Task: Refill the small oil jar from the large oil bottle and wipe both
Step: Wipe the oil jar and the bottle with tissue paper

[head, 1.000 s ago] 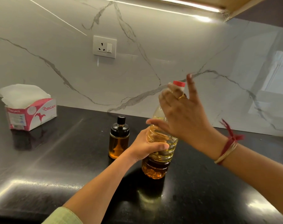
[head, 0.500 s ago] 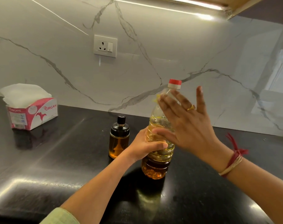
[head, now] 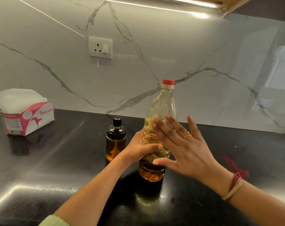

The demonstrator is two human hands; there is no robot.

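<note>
The large oil bottle (head: pixel 161 105), clear plastic with a red cap and amber oil in its lower part, stands upright on the black counter (head: pixel 60 173). My left hand (head: pixel 139 148) grips its waist from the left. In front of the bottle, my right hand (head: pixel 181 145) hovers with fingers spread, holding nothing; whether it touches the bottle is unclear. Just left of the bottle stands the small oil jar (head: pixel 115 139), glass with a black lid, about half full of amber oil.
A pink and white tissue box (head: pixel 27 116) with tissues sticking out sits at the far left of the counter. A marble backsplash with a wall socket (head: pixel 100 47) rises behind. A cabinet underside with a light strip is overhead.
My right hand has come down from the red cap to the bottle's middle, fingers now spread. The left hand keeps its grip on the bottle.
</note>
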